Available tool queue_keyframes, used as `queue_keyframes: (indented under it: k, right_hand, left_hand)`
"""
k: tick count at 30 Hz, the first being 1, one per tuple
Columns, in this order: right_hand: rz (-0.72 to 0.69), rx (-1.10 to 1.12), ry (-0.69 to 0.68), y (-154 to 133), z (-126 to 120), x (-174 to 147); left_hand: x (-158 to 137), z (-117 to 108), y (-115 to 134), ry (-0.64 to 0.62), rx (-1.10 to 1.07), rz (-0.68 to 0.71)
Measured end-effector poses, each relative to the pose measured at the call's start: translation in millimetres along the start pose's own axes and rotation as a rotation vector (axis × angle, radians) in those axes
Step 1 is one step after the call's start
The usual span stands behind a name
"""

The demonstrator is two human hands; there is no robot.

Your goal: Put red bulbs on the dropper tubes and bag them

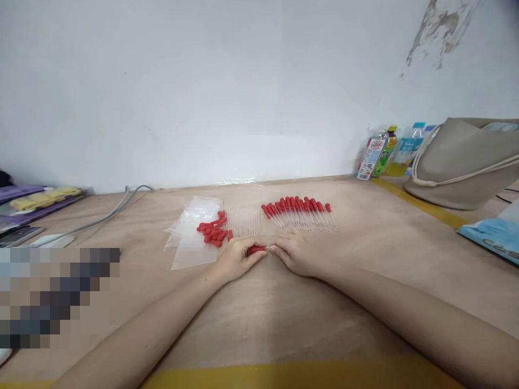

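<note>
My left hand [239, 256] is closed around a red rubber bulb [256, 249]. Its open end points right, toward my right hand [294, 253], which pinches a thin clear dropper tube [268, 248]. Tube and bulb meet between the two hands; how deep the tube sits is too small to tell. Just beyond my left hand lies a pile of loose red bulbs [213, 232]. Beside it is a row of bare clear tubes [244, 221]. Past my right hand, several droppers with red bulbs [300, 208] lie side by side, bulbs toward the wall.
Clear plastic bags [194, 254] lie flat under the bulb pile. At the right stand drink bottles [407, 148], a carton [371, 158], a grey-beige bag [466, 162] and a blue packet [492, 235]. Grey cables [117, 208] and a phone [20, 236] are at the left.
</note>
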State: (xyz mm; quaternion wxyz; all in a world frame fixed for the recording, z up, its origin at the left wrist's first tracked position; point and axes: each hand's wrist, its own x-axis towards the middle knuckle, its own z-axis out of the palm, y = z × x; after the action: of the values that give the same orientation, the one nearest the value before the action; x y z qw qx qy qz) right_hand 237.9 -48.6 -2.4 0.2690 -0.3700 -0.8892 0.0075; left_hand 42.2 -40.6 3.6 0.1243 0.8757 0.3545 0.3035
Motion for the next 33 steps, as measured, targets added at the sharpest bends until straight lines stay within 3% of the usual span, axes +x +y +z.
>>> queue_keyframes:
  k: [4,7,12,15,20,25,33]
  right_hand:
    - [0.032,0.095,0.031,7.3,-2.4,-1.9]
    - [0.200,0.138,0.096,20.5,-6.6,-0.7]
    - [0.593,0.181,0.232,46.9,-21.0,14.8]
    - [0.733,0.110,0.235,54.5,-25.9,30.9]
    - [0.726,-0.064,0.172,53.3,-11.1,58.1]
    - [0.813,-0.211,0.056,50.2,4.2,72.5]
    - [0.880,-0.225,-0.007,47.0,9.9,80.0]
  left_hand:
    - [-3.4,-1.2,0.6,0.115,0.062,-0.061]
    - [-6.0,-2.4,2.9,0.157,0.106,-0.063]
    - [-5.2,-3.2,6.7,-0.033,0.053,0.055]
    - [-4.0,-2.6,6.7,-0.089,0.028,0.062]
    - [-4.1,-1.5,4.3,-0.089,0.033,0.075]
    - [-4.0,-1.1,3.4,-0.083,0.025,0.086]
    - [-3.9,0.0,1.7,-0.076,0.003,0.092]
